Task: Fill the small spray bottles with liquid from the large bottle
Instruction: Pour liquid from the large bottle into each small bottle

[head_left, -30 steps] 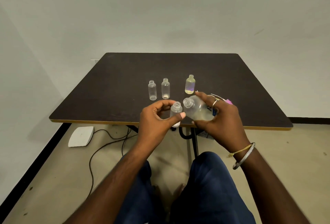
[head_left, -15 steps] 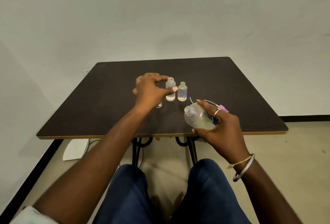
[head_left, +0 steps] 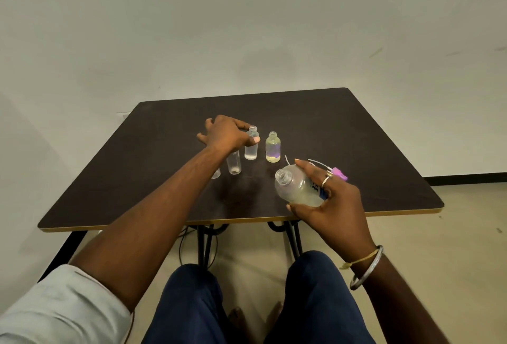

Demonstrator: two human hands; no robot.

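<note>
My left hand (head_left: 226, 132) reaches across the dark table (head_left: 164, 179) and pinches the neck of a small clear bottle (head_left: 251, 150) between thumb and forefinger. That bottle stands upright with a little clear liquid at its bottom. Just right of it stands a small bottle of yellowish liquid (head_left: 273, 147). Nearer me is a clear small bottle (head_left: 234, 162), and another small bottle (head_left: 216, 173) is mostly hidden behind my forearm. My right hand (head_left: 332, 201) grips the large uncapped bottle (head_left: 297, 187), tilted with its mouth up and to the left, above the table's front right part.
A purple spray head (head_left: 340, 174) with thin white tubes lies on the table behind my right hand. The table's front edge (head_left: 397, 212) runs just above my knees. Black table legs (head_left: 204, 242) and a cable are underneath. A pale wall is behind.
My left hand carried the small clear bottle away from the large bottle's mouth to the table's middle and stood it beside the yellowish one. My right hand kept the large bottle near the front edge.
</note>
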